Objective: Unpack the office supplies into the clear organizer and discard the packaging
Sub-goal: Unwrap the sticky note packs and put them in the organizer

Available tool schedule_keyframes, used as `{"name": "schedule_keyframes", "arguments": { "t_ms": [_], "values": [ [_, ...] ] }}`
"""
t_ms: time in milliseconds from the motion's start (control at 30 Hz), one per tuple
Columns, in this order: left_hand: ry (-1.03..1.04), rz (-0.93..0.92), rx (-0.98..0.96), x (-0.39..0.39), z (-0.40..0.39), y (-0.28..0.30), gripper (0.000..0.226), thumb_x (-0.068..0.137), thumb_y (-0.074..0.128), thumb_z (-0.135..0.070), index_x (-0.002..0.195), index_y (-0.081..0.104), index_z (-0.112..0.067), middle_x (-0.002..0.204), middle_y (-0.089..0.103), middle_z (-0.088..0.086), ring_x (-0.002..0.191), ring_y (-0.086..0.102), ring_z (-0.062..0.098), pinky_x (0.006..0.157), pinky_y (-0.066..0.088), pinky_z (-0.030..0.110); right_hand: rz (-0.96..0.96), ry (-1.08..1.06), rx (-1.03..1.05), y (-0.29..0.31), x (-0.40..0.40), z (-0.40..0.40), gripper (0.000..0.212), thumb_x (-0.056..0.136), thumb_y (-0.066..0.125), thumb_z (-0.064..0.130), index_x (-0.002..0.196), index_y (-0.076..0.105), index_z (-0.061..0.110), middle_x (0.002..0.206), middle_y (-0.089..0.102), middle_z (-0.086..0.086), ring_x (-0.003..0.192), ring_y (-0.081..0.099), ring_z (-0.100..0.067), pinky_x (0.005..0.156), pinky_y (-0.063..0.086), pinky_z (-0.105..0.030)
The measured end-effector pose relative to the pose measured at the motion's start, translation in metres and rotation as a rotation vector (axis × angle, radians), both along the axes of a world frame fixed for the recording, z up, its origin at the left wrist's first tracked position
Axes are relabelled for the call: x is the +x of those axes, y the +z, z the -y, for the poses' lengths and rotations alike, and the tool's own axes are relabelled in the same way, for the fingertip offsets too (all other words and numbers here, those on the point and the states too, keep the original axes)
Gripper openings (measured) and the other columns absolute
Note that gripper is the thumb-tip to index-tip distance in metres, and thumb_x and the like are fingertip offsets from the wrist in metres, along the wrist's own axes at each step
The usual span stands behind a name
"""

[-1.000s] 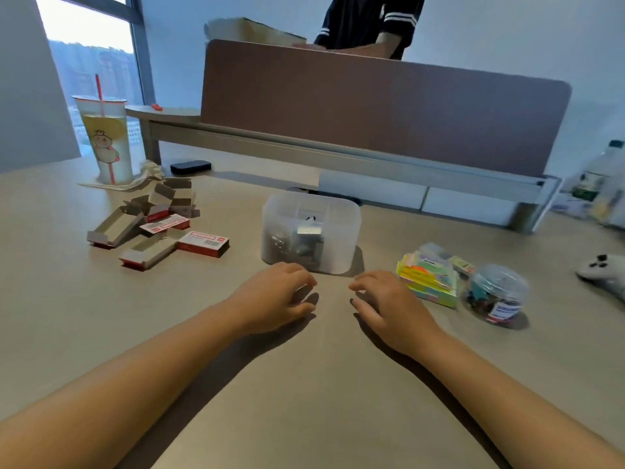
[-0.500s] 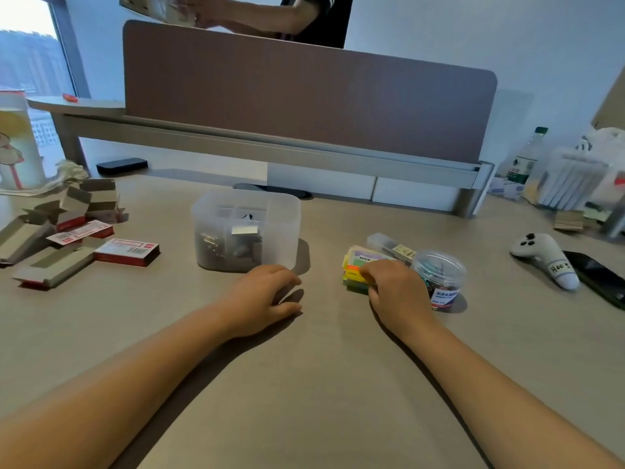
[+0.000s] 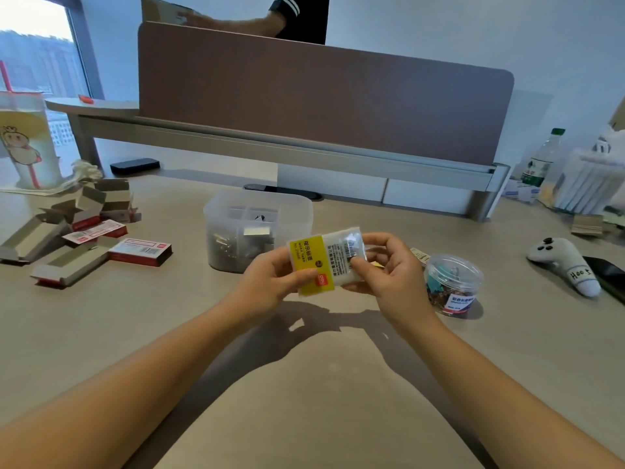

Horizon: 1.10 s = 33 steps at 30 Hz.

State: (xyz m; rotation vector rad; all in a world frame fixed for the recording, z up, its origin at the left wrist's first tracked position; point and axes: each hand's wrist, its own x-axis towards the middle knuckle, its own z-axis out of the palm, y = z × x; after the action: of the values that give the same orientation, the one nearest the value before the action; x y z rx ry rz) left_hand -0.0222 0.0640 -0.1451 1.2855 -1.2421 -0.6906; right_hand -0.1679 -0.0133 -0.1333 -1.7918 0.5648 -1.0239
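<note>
Both hands grip a yellow-labelled index-tab packet (image 3: 324, 264) above the desk (image 3: 169, 333) — left hand (image 3: 270, 282), right hand (image 3: 389, 269) — before the clear organizer (image 3: 257, 228).

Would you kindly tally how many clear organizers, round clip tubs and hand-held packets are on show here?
clear organizer: 1
round clip tub: 1
packet, held between left hand and right hand: 1
Total: 3

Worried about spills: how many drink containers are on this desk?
2. A cup with a red straw stands at the far left; a green-capped bottle stands far right, where clutter may hide more.
</note>
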Motion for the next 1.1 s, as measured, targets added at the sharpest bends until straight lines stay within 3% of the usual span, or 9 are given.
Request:
{"name": "schedule_keyframes", "arguments": {
  "t_ms": [100,233,367,500,700,800,867,1000,1100],
  "values": [
    [0.022,-0.120,0.024,0.003,-0.001,0.001,0.018,0.086,0.048,-0.008,0.082,0.057,-0.023,0.082,0.064,-0.006,0.062,0.066,-0.005,0.060,0.055,0.012,-0.079,0.019,0.012,-0.003,0.003,0.001,0.026,0.085,0.053,0.008,0.105,0.042,0.020,0.091,0.058,0.000,0.086,0.063,-0.014,0.066,0.057,-0.020],
    [0.008,-0.101,0.074,0.009,-0.002,0.002,0.018,0.087,0.048,-0.010,0.083,0.058,-0.024,0.083,0.065,-0.006,0.063,0.067,-0.002,0.060,0.056,0.014,-0.128,-0.034,-0.107,-0.003,0.008,0.003,0.026,0.088,0.049,0.013,0.114,0.046,0.019,0.088,0.053,0.009,0.084,0.059,-0.009,0.070,0.055,-0.018],
    [0.015,-0.104,0.103,0.013,-0.004,0.002,0.016,0.089,0.046,-0.012,0.084,0.058,-0.022,0.083,0.065,-0.006,0.061,0.066,-0.003,0.059,0.055,0.013,-0.203,-0.093,-0.254,-0.004,0.015,0.005,0.016,0.087,0.053,0.013,0.099,0.061,0.010,0.091,0.061,0.002,0.082,0.057,-0.007,0.067,0.054,-0.023],
    [0.029,-0.133,0.130,0.019,-0.006,0.003,0.017,0.090,0.044,-0.016,0.082,0.059,-0.019,0.081,0.066,-0.003,0.059,0.067,-0.002,0.057,0.055,0.013,-0.203,-0.139,-0.367,-0.003,0.021,0.008,0.012,0.083,0.057,0.010,0.089,0.067,0.005,0.090,0.056,0.000,0.077,0.051,-0.002,0.058,0.047,-0.009],
    [0.076,-0.217,0.141,0.028,-0.008,0.005,0.021,0.091,0.043,-0.016,0.078,0.060,-0.018,0.079,0.066,-0.003,0.056,0.066,-0.002,0.052,0.053,0.012,-0.155,-0.102,-0.273,-0.003,0.032,0.007,0.025,0.088,0.050,0.008,0.069,0.050,0.025,0.081,0.047,0.010,0.074,0.047,-0.003,0.061,0.045,-0.006],
    [0.108,-0.241,0.140,0.032,-0.010,0.005,0.020,0.091,0.044,-0.017,0.080,0.060,-0.018,0.080,0.066,-0.004,0.057,0.066,-0.002,0.052,0.053,0.012,-0.112,0.020,-0.127,-0.002,0.032,0.005,0.023,0.089,0.044,0.003,0.072,0.048,0.018,0.076,0.052,0.008,0.066,0.054,0.003,0.054,0.045,-0.008],
    [0.119,-0.222,0.119,0.031,-0.010,0.004,0.020,0.091,0.044,-0.016,0.080,0.060,-0.020,0.079,0.066,-0.004,0.057,0.066,-0.003,0.053,0.054,0.012,-0.121,0.066,-0.088,-0.003,0.032,0.005,0.023,0.090,0.044,0.003,0.071,0.046,0.016,0.075,0.054,0.008,0.064,0.057,0.010,0.053,0.047,-0.009],
    [0.170,-0.100,0.035,0.024,-0.010,0.002,0.017,0.090,0.046,-0.012,0.082,0.059,-0.020,0.078,0.063,-0.006,0.059,0.065,-0.002,0.056,0.054,0.011,-0.181,-0.004,-0.128,-0.009,0.036,0.008,0.019,0.087,0.052,0.017,0.069,0.047,0.017,0.076,0.057,0.008,0.073,0.058,-0.007,0.057,0.051,-0.019],
    [0.215,0.022,-0.010,0.020,-0.008,-0.002,0.009,0.088,0.049,-0.012,0.089,0.057,-0.017,0.084,0.062,-0.004,0.072,0.061,0.002,0.062,0.053,0.012,-0.203,-0.092,-0.165,-0.012,0.040,0.007,0.023,0.083,0.058,0.023,0.065,0.046,0.019,0.071,0.056,0.011,0.066,0.056,-0.006,0.051,0.047,-0.011]
  ]
}}
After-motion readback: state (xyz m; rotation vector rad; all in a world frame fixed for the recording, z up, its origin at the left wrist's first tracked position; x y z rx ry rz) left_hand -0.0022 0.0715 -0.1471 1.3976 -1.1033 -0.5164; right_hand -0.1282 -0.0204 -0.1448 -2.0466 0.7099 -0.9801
